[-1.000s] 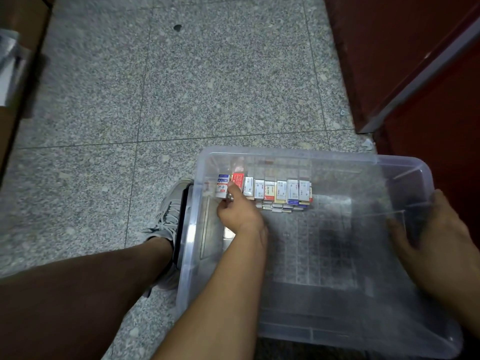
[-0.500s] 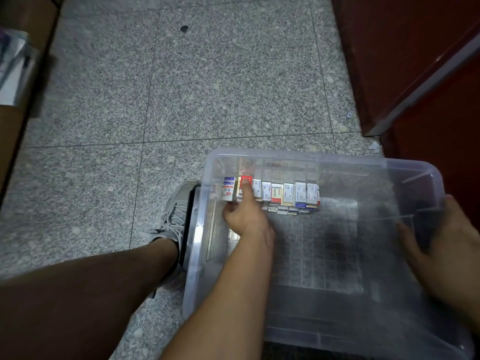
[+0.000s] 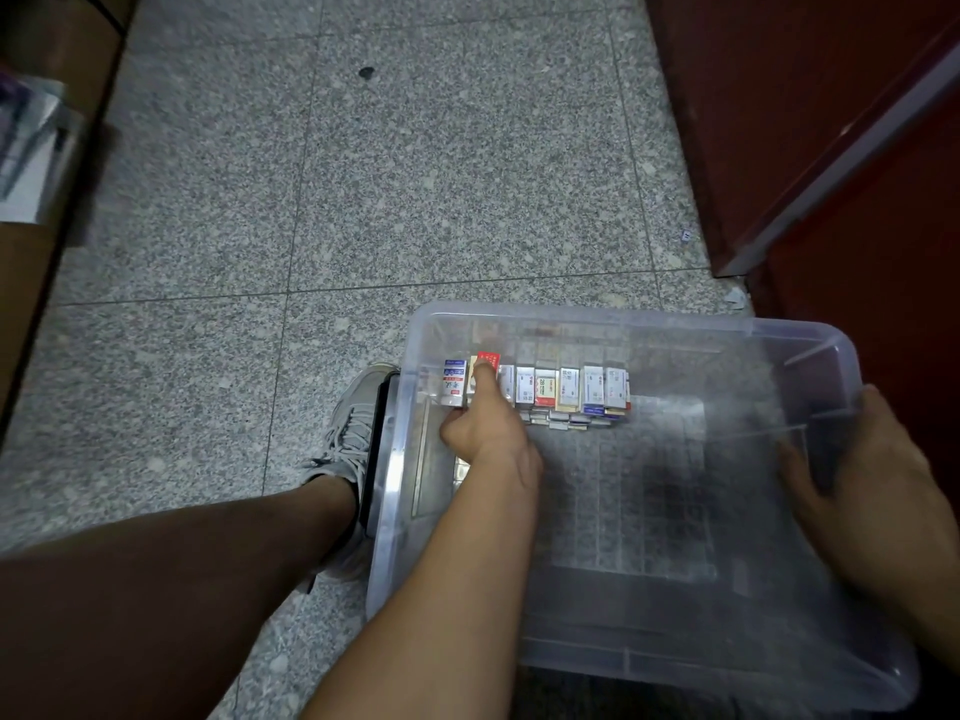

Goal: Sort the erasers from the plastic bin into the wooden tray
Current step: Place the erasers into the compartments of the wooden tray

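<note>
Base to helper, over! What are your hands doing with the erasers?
Left hand: forefinger on red eraser in the eraser row, far wall of plastic bin. Right hand grips bin's right rim. Wooden tray not in view. Nothing in the way.

The bin (image 3: 675, 324) lies just right of a shoe (image 3: 348, 433) on the floor (image 3: 415, 174). Erasers (image 3: 566, 389) line its far wall, left hand (image 3: 488, 433) on them; right hand (image 3: 872, 470) holds its right wall.
</note>
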Demonstrator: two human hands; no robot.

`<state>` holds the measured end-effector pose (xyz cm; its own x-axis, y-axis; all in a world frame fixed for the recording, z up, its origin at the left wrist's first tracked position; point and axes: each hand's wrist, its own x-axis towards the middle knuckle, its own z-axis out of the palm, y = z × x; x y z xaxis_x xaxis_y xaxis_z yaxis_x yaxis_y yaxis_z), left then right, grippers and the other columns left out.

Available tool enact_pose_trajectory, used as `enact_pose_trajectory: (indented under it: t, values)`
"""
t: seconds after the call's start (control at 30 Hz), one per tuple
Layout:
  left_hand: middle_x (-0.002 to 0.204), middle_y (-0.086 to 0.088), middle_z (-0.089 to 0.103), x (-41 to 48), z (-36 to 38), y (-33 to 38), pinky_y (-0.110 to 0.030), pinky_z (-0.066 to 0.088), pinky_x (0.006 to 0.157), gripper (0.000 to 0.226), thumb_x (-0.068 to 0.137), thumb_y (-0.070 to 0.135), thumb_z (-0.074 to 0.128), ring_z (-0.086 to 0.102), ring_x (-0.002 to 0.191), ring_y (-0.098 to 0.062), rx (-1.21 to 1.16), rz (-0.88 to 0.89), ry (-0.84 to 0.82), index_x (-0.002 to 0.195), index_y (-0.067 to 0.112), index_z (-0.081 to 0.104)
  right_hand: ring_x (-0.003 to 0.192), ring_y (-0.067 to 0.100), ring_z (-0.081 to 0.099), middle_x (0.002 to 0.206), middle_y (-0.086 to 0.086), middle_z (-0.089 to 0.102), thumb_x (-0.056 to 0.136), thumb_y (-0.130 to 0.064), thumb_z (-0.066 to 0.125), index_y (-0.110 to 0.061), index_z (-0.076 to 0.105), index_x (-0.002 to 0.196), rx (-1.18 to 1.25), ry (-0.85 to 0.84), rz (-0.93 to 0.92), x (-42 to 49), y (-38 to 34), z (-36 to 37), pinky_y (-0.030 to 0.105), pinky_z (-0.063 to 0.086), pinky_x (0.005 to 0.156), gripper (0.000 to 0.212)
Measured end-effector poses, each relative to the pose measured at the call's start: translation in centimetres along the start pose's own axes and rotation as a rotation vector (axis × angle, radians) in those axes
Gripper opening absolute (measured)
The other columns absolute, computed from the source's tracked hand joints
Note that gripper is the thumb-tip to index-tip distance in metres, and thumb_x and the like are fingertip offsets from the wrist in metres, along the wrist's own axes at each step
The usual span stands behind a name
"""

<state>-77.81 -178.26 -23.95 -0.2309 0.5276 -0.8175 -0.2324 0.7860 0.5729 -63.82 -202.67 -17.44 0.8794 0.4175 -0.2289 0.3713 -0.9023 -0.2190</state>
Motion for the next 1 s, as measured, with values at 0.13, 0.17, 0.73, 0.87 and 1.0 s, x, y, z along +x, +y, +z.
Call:
enact_pose_trajectory:
  t: [0.13, 0.17, 0.73, 0.87, 1.0]
  values:
    - [0.092, -0.003, 0.073, -1.1, -1.2, 0.0, -0.03, 0.058, 0.068, 0.061, 0.07, 0.039, 0.087, 0.069, 0.074, -0.018, 0.014, 0.049, -0.021, 0.116, 0.005, 0.064, 0.107, 0.043, 0.059, 0.126, 0.021, 0.054, 0.087, -0.057, 0.06, -0.01, 0.032, 0.142, 0.0, 0.009, -0.013, -0.1, 0.1, 0.1, 0.058, 0.057, 0.076, 0.078]
    - [0.093, -0.002, 0.069, -1.4, -1.6, 0.1, -0.025, 0.054, 0.067, 0.058, 0.074, 0.034, 0.086, 0.065, 0.073, -0.015, 0.017, 0.085, -0.041, 0.117, 0.005, 0.06, 0.107, 0.042, 0.059, 0.125, 0.021, 0.054, 0.087, -0.057, 0.059, -0.01, 0.032, 0.142, -0.001, 0.011, -0.021, 0.0, 0.0, 0.2, 0.057, 0.057, 0.076, 0.078]
    - [0.087, -0.002, 0.068, -22.9, -7.4, 7.4, -0.027, 0.05, 0.066, 0.031, 0.082, 0.011, 0.082, 0.059, 0.075, -0.019, 0.616, 0.626, -1.216, 0.104, 0.01, 0.06, 0.076, 0.018, 0.069, 0.094, 0.007, 0.07, 0.097, -0.015, 0.065, -0.022, 0.069, 0.11, 0.962, -0.161, -0.224, -10.9, -7.7, -17.0, 0.03, 0.059, 0.065, 0.015]
    - [0.088, -0.004, 0.071, -30.4, -8.9, 7.7, -0.029, 0.059, 0.068, 0.023, 0.087, 0.002, 0.075, 0.068, 0.074, -0.017, 0.694, 0.614, -1.448, 0.103, 0.006, 0.059, 0.08, 0.016, 0.071, 0.097, 0.014, 0.073, 0.094, -0.007, 0.066, -0.009, 0.068, 0.108, 1.21, -0.036, -0.239, -16.3, -5.0, -22.2, 0.033, 0.06, 0.069, 0.014]
    - [0.088, -0.005, 0.073, -36.6, -10.4, 5.9, -0.039, 0.057, 0.082, 0.025, 0.086, 0.005, 0.078, 0.067, 0.079, -0.017, 0.798, 0.595, -1.632, 0.104, 0.001, 0.062, 0.076, 0.004, 0.07, 0.085, -0.001, 0.077, 0.089, -0.004, 0.071, -0.007, 0.071, 0.104, 1.288, 0.167, -0.185, -21.6, -0.8, -25.3, 0.016, 0.054, 0.069, 0.014]
